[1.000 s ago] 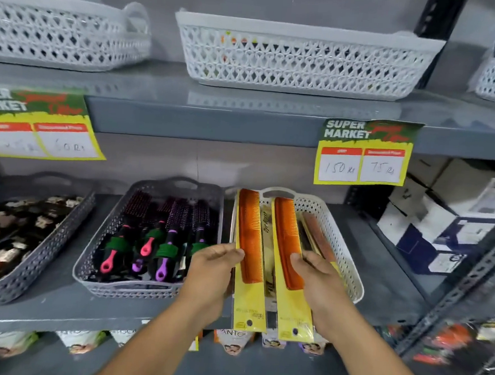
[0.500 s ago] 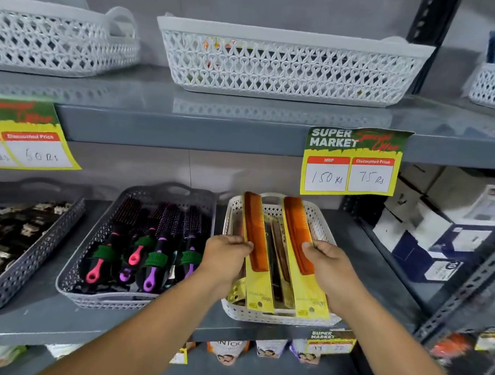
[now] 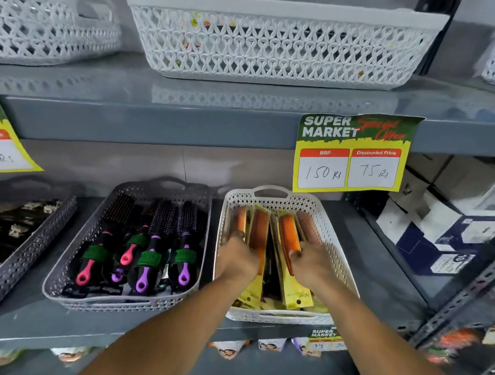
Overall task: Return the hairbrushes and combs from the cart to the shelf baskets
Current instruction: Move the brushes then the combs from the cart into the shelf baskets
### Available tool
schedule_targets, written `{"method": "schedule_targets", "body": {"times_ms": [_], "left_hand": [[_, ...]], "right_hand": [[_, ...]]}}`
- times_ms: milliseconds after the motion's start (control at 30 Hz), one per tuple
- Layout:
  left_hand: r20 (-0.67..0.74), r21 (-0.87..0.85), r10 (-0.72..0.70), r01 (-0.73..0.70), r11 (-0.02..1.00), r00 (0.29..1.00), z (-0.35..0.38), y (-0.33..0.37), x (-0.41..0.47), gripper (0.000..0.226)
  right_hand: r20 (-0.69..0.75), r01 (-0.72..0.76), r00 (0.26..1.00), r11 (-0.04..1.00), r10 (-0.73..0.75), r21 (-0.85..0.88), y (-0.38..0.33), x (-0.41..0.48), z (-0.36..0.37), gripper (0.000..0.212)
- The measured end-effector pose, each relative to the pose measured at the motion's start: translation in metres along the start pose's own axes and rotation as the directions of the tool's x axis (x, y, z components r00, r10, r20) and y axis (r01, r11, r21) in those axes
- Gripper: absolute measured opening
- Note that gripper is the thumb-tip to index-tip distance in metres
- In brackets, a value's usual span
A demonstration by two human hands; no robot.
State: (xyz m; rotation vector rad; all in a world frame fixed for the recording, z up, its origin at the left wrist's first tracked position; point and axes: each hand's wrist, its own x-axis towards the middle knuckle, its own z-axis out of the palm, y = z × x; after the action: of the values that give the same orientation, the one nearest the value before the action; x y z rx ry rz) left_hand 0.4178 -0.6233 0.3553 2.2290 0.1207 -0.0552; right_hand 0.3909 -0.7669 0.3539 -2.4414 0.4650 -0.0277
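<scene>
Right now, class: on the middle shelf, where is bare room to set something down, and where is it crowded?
Bare shelf lies right of the white comb basket, up to the stacked boxes. A thin strip runs along the front edge. Crowded: the comb basket, with both hands inside, and the grey hairbrush basket.

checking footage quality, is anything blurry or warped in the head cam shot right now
In the head view, the left hand, right hand and combs in the white basket are motion-smeared; the price sign stays readable; wide-angle distortion bows the shelf edge and leans the corners; lighting is even, with a soft reflection on the upper shelf.
</scene>
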Motion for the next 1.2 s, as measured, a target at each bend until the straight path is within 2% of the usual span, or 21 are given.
{"method": "schedule_targets", "body": {"times_ms": [167,300,533,700,867,933,1100,1200], "left_hand": [[-0.001,0.141,0.046,-0.045,0.989,0.999,0.005,-0.002,-0.001,0.029],[0.038,0.238,0.088,-0.095,0.967,0.995,0.009,-0.002,-0.003,0.032],[0.051,0.314,0.092,-0.103,0.944,0.994,0.013,-0.001,-0.002,0.034],[0.034,0.324,0.045,-0.054,0.945,0.998,0.021,0.010,-0.004,0.043],[0.024,0.364,0.010,-0.018,0.931,1.000,0.029,0.013,-0.008,0.037],[0.007,0.382,0.018,-0.020,0.924,1.000,0.031,0.013,-0.009,0.033],[-0.046,0.394,0.151,-0.121,0.911,0.987,0.034,0.005,-0.010,0.028],[-0.072,0.427,0.247,-0.194,0.883,0.966,0.034,0.003,-0.011,0.040]], "right_hand": [[-0.035,0.004,0.999,0.949,-0.016,-0.315,-0.003,-0.001,0.003,0.015],[-0.048,0.011,0.998,0.844,-0.043,-0.536,-0.013,-0.004,0.004,0.029],[0.001,0.032,0.999,0.747,-0.041,-0.664,-0.019,-0.007,0.008,0.034],[0.000,0.037,0.999,0.746,-0.050,-0.665,-0.024,-0.013,0.009,0.038],[-0.039,0.102,0.987,0.799,-0.155,-0.592,-0.011,-0.015,-0.001,0.038],[-0.024,0.104,0.990,0.818,-0.143,-0.566,0.003,-0.017,-0.007,0.042],[0.116,0.003,0.992,0.911,0.049,-0.413,0.014,-0.018,-0.009,0.043],[0.139,-0.002,0.989,0.942,0.051,-0.334,0.016,-0.017,-0.005,0.044]]}}
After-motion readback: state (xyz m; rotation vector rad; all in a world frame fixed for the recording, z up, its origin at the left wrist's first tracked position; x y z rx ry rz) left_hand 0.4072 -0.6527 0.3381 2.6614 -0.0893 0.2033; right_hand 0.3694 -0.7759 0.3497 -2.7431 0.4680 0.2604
